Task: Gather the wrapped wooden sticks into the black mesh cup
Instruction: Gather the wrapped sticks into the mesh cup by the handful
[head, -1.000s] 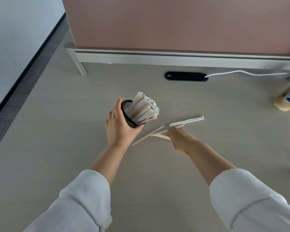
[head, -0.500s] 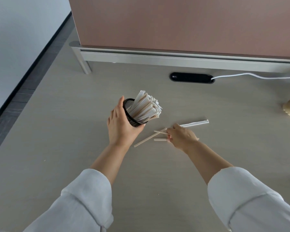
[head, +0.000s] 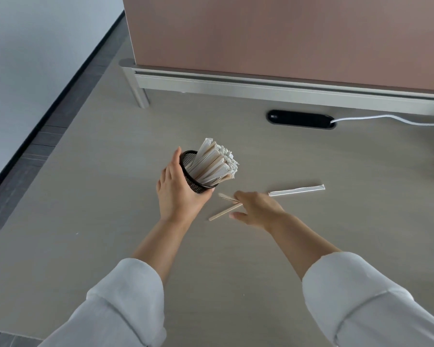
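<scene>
Left hand (head: 178,194) wraps around the black mesh cup (head: 194,175), thumb up along its near rim and fingers curled under, holding it tipped so the mouth leans toward the other hand. From the head camera, the only view on offer, the cup looks nearly full: a thick bundle of wrapped sticks (head: 214,165) fans out of it, paper ends ragged at the top.

Right hand (head: 257,209) is down on the tabletop (head: 110,196) just beside the cup, fingers loosely spread over two sticks on the table (head: 226,204) that cross each other under its fingertips. Whether it has truly pinched either one I cannot tell (the fingers hide the contact); the palm reads as open, not closed.

One more wrapped stick (head: 297,190) lies flat by itself, off to the right of that hand and apart from it.

My judgement is that most of the job is done. What seems left is these two crossed sticks and the lone white-wrapped one beyond; no other strays show on the visible surface.
</scene>
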